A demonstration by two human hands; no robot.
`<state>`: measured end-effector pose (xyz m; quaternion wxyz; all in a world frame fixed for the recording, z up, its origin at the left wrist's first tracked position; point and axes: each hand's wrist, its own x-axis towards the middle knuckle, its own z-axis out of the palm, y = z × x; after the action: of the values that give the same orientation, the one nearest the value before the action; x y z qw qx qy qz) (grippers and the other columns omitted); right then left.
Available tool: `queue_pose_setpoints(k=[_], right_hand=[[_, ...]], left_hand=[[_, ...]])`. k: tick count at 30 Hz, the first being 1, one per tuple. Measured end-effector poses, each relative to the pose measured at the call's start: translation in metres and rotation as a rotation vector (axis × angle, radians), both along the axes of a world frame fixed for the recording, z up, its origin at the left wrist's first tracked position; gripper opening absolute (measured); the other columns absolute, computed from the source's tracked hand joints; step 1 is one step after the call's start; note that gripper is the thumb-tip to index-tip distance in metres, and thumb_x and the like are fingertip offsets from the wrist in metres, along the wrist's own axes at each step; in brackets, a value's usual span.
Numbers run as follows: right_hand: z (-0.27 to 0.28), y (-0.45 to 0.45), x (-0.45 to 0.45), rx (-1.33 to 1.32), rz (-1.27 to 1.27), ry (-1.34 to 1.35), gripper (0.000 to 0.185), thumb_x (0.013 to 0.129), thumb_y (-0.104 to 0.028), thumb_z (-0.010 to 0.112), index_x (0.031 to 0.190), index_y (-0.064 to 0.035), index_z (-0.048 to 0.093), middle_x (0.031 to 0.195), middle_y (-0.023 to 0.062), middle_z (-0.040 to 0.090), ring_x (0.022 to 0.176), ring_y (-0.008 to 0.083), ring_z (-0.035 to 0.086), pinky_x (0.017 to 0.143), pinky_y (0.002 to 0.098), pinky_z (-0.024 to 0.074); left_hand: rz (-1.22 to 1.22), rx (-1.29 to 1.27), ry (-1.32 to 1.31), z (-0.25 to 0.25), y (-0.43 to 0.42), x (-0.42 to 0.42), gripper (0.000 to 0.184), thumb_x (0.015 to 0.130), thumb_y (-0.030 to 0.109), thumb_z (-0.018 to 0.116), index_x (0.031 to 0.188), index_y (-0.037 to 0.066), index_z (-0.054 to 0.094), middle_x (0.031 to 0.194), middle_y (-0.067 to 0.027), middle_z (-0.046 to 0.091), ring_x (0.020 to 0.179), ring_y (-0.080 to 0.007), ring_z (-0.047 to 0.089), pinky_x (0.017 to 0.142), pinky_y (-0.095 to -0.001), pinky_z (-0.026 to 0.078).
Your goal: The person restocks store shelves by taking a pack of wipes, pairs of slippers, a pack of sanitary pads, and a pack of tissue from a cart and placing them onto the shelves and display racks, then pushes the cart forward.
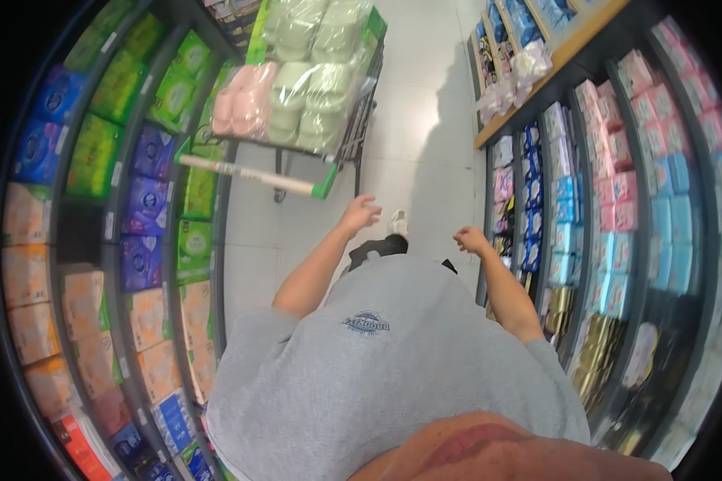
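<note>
- While apparently walking near the cart [353, 147], shows left fingers [371, 212] spread.
- Shows right fingers [462, 235] curled; cannot tell whether closed.
- For gripping the handle [249, 175], requires reaching forward.

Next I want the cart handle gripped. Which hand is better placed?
Probably the left hand: it is clearly nearer the cart handle and looks empty. The right hand is farther off, on the side away from the handle.

Dark-framed cart [358, 131], whitish green-ended handle [249, 175] at its near end; clear-wrapped pale-green bundles [309, 98] and pink one [241, 101] stacked within
</note>
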<state>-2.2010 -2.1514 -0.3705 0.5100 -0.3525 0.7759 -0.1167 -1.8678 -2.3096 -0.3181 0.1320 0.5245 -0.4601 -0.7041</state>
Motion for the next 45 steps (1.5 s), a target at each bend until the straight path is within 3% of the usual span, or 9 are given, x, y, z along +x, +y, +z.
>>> queue_pose_setpoints(k=[3,9,16,26,30,33,35,41,45], right_hand=[[0.034,-0.063,-0.059,0.063,-0.131,-0.022,0.025,0.078,-0.025,0.066,0.083,-0.0004,0.065,0.065,0.0073,0.063,0.053,0.0174,0.062,0.048,0.0326,0.0487],[0.061,-0.224,-0.166,-0.342,-0.206,-0.052,0.018,0.086,-0.015,0.061,0.091,0.0027,0.061,0.073,0.0066,0.061,0.061,0.0131,0.059,0.054,0.0254,0.0488],[0.136,-0.471,-0.19,-0.637,0.208,-0.12,0.029,0.082,-0.022,0.064,0.095,0.0041,0.064,0.07,0.0068,0.064,0.063,0.0118,0.06,0.057,0.0267,0.047],[0.251,-0.755,-0.12,-0.924,0.844,-0.232,0.035,0.081,-0.029,0.064,0.099,0.0006,0.065,0.088,0.0158,0.068,0.079,0.0239,0.065,0.073,0.0339,0.0505],[0.29,-0.813,-0.058,-0.982,0.938,-0.323,0.041,0.082,-0.03,0.065,0.107,0.0019,0.06,0.097,0.0141,0.066,0.085,0.0213,0.064,0.077,0.0334,0.0496],[0.311,-0.832,-0.006,-1.225,1.014,-0.408,0.044,0.076,-0.035,0.069,0.097,0.0032,0.064,0.089,0.0152,0.067,0.078,0.0227,0.065,0.071,0.0343,0.0507],[0.325,-0.838,0.025,-1.187,1.165,-0.395,0.051,0.074,-0.027,0.067,0.113,0.0026,0.056,0.112,0.0252,0.057,0.099,0.0397,0.058,0.087,0.0418,0.0461],[0.318,-0.846,0.117,-1.359,1.501,-0.331,0.061,0.071,-0.034,0.069,0.115,0.006,0.054,0.111,0.0276,0.058,0.104,0.0397,0.056,0.09,0.0406,0.0451],[0.336,-0.837,0.138,-1.242,1.821,-0.165,0.06,0.069,-0.038,0.07,0.109,0.0056,0.057,0.105,0.0275,0.06,0.099,0.039,0.058,0.087,0.0413,0.047]], left_hand=[[0.063,-0.069,0.148,0.048,-0.096,-0.084,0.055,0.084,0.015,0.062,0.132,0.007,0.036,0.103,-0.0132,0.064,0.079,-0.0209,0.064,0.07,-0.0325,0.051],[0.438,-0.112,0.453,0.132,-0.252,-0.183,0.057,0.084,0.02,0.065,0.13,0.001,0.035,0.11,-0.0154,0.057,0.094,-0.026,0.06,0.08,-0.0369,0.051],[0.932,0.126,0.79,0.163,-0.383,-0.23,0.073,0.086,0.029,0.062,0.136,-0.002,0.018,0.117,-0.024,0.049,0.109,-0.0359,0.051,0.096,-0.0448,0.043],[1.435,0.099,0.923,0.174,-0.455,-0.27,0.072,0.086,0.032,0.063,0.134,-0.007,0.025,0.128,-0.0245,0.042,0.116,-0.0335,0.047,0.098,-0.0419,0.042],[1.651,0.078,0.965,0.176,-0.463,-0.274,0.074,0.088,0.031,0.062,0.135,-0.009,0.022,0.13,-0.0245,0.041,0.119,-0.0337,0.045,0.1,-0.0401,0.042],[1.732,-0.014,0.953,0.163,-0.465,-0.271,0.073,0.088,0.032,0.062,0.135,-0.009,0.023,0.132,-0.0249,0.039,0.12,-0.0332,0.045,0.101,-0.0391,0.042],[1.795,-0.036,0.929,0.16,-0.467,-0.27,0.074,0.087,0.032,0.063,0.134,-0.009,0.023,0.132,-0.0246,0.038,0.12,-0.0331,0.045,0.1,-0.0387,0.042],[1.845,-0.091,1.046,0.15,-0.475,-0.267,0.082,0.086,0.031,0.065,0.135,-0.013,0.016,0.135,-0.0271,0.031,0.119,-0.0342,0.044,0.099,-0.0391,0.043],[1.899,-0.027,1.097,0.152,-0.48,-0.271,0.066,0.086,0.03,0.065,0.127,-0.01,0.032,0.127,-0.0244,0.04,0.118,-0.0324,0.046,0.098,-0.038,0.043]])
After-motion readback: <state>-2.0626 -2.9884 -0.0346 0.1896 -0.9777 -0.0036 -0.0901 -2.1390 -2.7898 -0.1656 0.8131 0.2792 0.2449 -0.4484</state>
